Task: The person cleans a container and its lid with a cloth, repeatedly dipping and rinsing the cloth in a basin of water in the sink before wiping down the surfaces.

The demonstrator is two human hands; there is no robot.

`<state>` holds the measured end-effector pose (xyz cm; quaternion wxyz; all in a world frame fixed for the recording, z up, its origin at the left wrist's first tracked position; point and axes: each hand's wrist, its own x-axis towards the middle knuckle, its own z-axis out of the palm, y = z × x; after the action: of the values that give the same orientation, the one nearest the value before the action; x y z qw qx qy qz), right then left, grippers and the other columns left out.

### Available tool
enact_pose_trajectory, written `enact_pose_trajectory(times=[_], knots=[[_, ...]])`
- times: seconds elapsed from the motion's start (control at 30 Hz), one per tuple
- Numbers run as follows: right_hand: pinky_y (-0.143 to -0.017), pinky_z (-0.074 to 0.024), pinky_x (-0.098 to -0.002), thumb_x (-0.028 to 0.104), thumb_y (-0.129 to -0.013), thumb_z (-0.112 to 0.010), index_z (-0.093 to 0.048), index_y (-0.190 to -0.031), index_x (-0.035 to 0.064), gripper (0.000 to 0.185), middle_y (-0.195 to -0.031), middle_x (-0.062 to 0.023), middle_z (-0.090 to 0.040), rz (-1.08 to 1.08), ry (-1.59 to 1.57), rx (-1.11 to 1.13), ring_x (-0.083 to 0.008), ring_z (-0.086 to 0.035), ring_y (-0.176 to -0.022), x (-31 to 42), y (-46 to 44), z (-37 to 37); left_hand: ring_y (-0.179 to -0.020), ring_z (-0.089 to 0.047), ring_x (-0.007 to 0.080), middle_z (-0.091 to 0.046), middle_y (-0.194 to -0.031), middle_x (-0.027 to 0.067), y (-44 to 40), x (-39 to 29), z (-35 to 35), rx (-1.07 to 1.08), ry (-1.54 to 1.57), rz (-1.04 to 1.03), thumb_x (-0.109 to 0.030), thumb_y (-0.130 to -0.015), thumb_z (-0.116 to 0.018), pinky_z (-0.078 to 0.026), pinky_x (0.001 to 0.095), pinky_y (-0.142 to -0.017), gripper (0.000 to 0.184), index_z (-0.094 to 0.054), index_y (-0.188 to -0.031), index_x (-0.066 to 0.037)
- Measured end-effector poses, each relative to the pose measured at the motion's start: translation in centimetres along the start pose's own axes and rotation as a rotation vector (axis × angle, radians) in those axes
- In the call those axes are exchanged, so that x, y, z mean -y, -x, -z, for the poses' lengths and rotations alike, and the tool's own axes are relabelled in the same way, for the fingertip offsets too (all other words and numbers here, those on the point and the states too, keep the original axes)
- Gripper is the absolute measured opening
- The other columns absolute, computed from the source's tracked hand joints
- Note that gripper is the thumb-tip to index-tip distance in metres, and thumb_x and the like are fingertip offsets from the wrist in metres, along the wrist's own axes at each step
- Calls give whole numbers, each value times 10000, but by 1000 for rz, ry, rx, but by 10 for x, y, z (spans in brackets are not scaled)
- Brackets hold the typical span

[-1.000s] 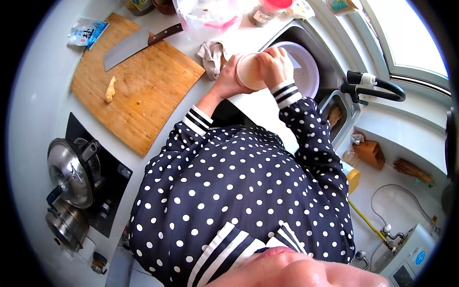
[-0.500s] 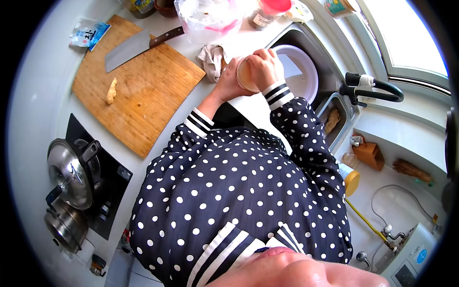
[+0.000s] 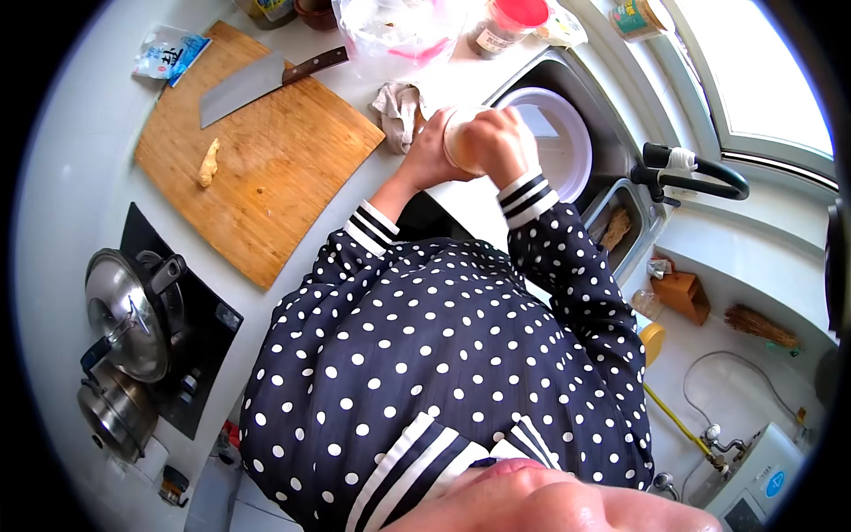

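Observation:
Near the front edge of the sink, my left hand is wrapped round the side of a pale, round, cup-like container. My right hand is closed against the container's right side, with its fingers curled. Its fingertips are hidden, so I cannot tell whether they grip the rim or something small. A crumpled greyish cloth lies just beyond my left hand. Behind my right hand, a white basin sits in the metal sink.
On the left, a wooden cutting board bears a cleaver and a piece of ginger. A plastic bag and a red-lidded jar stand at the back. A black faucet rises at right; a lidded pan is on the stove.
My right hand has shifted slightly right and toward me, turning over the container and covering more of its opening. My left hand keeps its hold. The view has shifted slightly.

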<state>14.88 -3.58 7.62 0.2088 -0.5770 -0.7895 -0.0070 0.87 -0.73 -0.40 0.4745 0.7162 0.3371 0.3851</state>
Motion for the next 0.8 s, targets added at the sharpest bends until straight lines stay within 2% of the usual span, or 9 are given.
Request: enact_pose_trajectory(times=[0.2,0.27,0.33,0.43,0.47,0.6,0.67,0.73,0.8], knots=[[-741,-492,-360,120,-667,-630,-640,-738,129,72,-805,-14,-571,79,43,-70,-224,-547,-838,21,-7,-9,-1150,-482,308,-474,-1224,152,-1,13,-1,5,61,-80,-308,-490,-876,-402,383,-983,980,-374,-1292,-50],[-779,-492,-339,86,-687,-676,-685,-825,113,141,-859,-45,-623,32,-147,103,-237,-567,-878,14,7,3,-1145,-487,306,-477,-1224,147,-2,15,-3,-25,-23,-139,-296,-485,-876,-406,382,-981,971,-382,-1284,-48],[-761,-504,-316,112,-813,-637,-684,-900,81,104,-863,-65,-654,-118,-409,168,-211,-620,-792,-3,19,19,-1138,-501,305,-484,-1225,144,0,4,-1,-28,13,-67,-311,-471,-891,-418,383,-969,1000,-373,-1286,-49],[-755,-505,-260,155,-924,-553,-587,-1029,25,171,-914,-41,-644,-849,-1388,245,-117,-619,-818,-21,24,41,-1137,-507,307,-490,-1219,144,-1,6,-2,-34,-18,-127,-335,-455,-905,-423,382,-964,1036,-363,-1291,-53],[-755,-507,-258,140,-922,-545,-562,-1030,40,148,-931,-51,-643,-881,-1655,219,-129,-624,-819,-30,27,38,-1137,-507,306,-491,-1219,142,0,7,-2,-37,-20,-130,-331,-455,-905,-422,381,-965,1032,-365,-1290,-56],[-724,-505,-241,93,-907,-538,-573,-1016,57,120,-896,-29,-628,-923,-1770,244,-116,-616,-798,-29,21,34,-1137,-506,304,-493,-1222,135,-1,5,-2,-34,-7,-125,-307,-458,-900,-421,376,-967,1017,-369,-1291,-66],[-755,-490,-295,93,-871,-566,-607,-974,73,112,-914,-55,-636,-889,-1254,216,-179,-601,-820,-20,12,27,-1138,-505,303,-494,-1227,133,-1,4,-1,-20,-4,-99,-288,-459,-894,-420,373,-968,1008,-371,-1292,-70],[-802,-461,-367,88,-801,-606,-657,-854,123,82,-934,-55,-635,-415,-254,21,-251,-556,-875,-11,10,12,-1138,-504,303,-494,-1236,131,0,3,1,3,-13,-65,-269,-458,-886,-419,371,-968,1000,-372,-1294,-73],[-813,-410,-379,112,-715,-633,-679,-802,171,115,-909,9,-612,-180,74,-258,-246,-514,-927,-3,7,11,-1137,-503,303,-498,-1237,133,1,2,1,21,-6,-8,-261,-452,-883,-420,368,-966,1000,-376,-1293,-71]])
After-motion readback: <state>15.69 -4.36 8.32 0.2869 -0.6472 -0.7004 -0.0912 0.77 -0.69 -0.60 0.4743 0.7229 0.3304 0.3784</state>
